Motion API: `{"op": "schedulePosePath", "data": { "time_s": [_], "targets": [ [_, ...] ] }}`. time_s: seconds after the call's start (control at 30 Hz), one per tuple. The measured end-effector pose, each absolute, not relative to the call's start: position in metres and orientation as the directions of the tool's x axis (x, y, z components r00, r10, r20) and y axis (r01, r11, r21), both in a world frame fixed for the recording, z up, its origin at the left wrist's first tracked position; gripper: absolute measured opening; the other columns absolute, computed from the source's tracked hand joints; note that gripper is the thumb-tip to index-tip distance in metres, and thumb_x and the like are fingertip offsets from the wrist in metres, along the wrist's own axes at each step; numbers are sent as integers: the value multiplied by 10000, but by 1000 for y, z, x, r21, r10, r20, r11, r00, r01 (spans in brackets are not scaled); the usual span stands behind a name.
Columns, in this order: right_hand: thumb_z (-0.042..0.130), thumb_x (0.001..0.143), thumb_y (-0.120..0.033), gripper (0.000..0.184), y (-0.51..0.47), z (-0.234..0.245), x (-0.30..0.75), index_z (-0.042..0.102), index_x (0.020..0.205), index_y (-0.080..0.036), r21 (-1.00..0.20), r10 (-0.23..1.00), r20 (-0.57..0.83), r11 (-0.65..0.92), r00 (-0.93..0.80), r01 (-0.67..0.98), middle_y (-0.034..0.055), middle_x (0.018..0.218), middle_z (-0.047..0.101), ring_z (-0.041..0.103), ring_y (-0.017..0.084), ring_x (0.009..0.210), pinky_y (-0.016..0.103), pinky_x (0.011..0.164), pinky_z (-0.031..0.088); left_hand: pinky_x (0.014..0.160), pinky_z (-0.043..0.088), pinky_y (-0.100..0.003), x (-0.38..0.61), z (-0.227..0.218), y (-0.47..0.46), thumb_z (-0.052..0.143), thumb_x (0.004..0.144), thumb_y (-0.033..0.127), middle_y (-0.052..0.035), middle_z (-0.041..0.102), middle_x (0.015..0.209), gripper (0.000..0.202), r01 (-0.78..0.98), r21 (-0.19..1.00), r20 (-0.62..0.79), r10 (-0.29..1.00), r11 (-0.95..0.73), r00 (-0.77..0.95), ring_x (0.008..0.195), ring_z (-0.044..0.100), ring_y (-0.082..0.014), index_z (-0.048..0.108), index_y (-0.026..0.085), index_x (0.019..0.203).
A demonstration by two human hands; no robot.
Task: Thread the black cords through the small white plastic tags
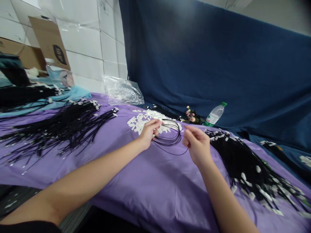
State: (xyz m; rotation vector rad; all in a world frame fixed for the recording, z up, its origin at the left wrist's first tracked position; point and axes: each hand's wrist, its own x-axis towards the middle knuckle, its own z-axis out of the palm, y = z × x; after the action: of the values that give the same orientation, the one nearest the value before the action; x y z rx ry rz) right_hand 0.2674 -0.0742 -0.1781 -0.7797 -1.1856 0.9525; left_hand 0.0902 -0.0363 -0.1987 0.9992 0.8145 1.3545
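Note:
My left hand (150,131) pinches a coil of thin black cord (173,136) above the purple cloth (136,174). My right hand (196,142) is closed in a pinch on the other side of the same loops, a strand trailing beneath it. Just behind the hands lies a heap of small white tags (145,120). A big pile of black cords with white tags (247,165) lies to the right of my right hand. Another spread of black cords (68,124) lies to the left.
A plastic water bottle with a green cap (215,115) and small artificial flowers (191,116) lie against the blue backdrop (218,64). A clear plastic bag (122,90) sits at the back. Cardboard (50,40) leans on the white wall at left.

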Motion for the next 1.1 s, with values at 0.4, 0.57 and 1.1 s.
{"op": "schedulePosePath", "data": {
  "time_s": [0.4, 0.57, 1.1],
  "targets": [
    [685, 738, -389, 236, -75, -196, 259, 675, 735, -152, -847, 896, 442, 404, 37, 345, 4, 558, 561, 427, 85, 454, 208, 428, 324, 309, 143, -189, 98, -197, -50, 626, 795, 347, 37, 392, 574, 170, -377, 917, 198, 970, -132, 141, 347, 290, -33, 645, 180, 769],
    [675, 747, -388, 236, -75, -196, 258, 684, 736, -152, -831, 894, 448, 409, 18, 377, 5, 565, 556, 398, 81, 471, 204, 442, 307, 308, 150, -190, 99, -198, -50, 627, 799, 351, 41, 374, 532, 170, -364, 922, 194, 969, -128, 150, 340, 297, -43, 646, 188, 755],
    [589, 838, -333, 208, -71, -201, 258, 651, 740, -161, -685, 810, 584, 525, -50, 505, 4, 622, 576, 438, 91, 517, 212, 487, 331, 316, 168, -176, 105, -203, -50, 638, 792, 387, 57, 305, 416, 214, -353, 933, 146, 971, -72, 189, 336, 276, -58, 675, 176, 798]
  ]
}}
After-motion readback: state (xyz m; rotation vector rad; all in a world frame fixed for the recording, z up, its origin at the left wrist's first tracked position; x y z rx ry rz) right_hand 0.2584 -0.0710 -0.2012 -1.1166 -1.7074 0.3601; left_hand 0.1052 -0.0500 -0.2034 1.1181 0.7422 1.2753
